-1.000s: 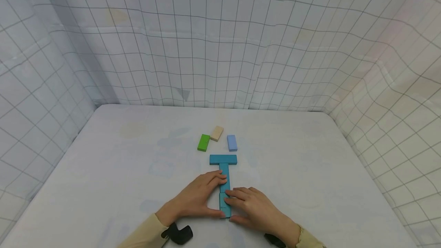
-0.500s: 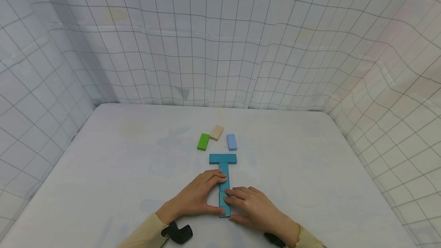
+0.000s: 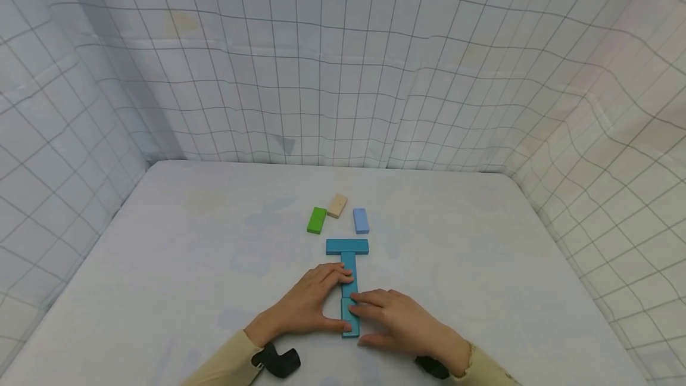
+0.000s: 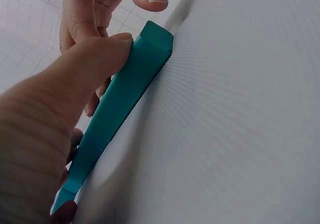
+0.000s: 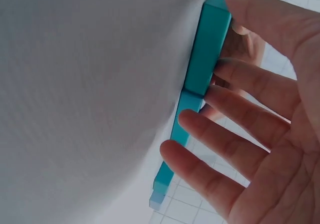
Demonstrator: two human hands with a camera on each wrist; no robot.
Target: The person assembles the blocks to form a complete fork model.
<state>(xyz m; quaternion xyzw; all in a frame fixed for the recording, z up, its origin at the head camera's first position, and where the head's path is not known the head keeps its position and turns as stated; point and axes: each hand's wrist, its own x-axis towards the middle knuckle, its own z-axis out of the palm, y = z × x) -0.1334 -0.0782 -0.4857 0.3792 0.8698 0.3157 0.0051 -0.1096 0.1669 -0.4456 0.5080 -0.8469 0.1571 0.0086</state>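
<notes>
Teal blocks lie flat in a T. The crossbar block (image 3: pixel 347 246) is at the far end, a middle block (image 3: pixel 349 279) runs toward me, and a near block (image 3: pixel 350 320) continues the stem. My left hand (image 3: pixel 306 301) lies along the stem's left side. Its thumb (image 4: pixel 112 49) rests on the near block, and its fingertips touch the middle block. From the right, my right hand (image 3: pixel 393 320) reaches in with spread, mostly straight fingers. Its fingertips (image 5: pixel 227 67) touch the stem around the joint between the two blocks. Its thumb lies by the near end.
Beyond the T lie a green block (image 3: pixel 317 220), a beige block (image 3: pixel 337 206) and a light blue block (image 3: pixel 361 221). A white cloth (image 3: pixel 214 225) covers the table. Grid-patterned curtains (image 3: pixel 332 76) stand at the back and both sides.
My right hand has shifted slightly to the right, its thumb drawing back a little from the near block. My left hand and the blocks look the same.
</notes>
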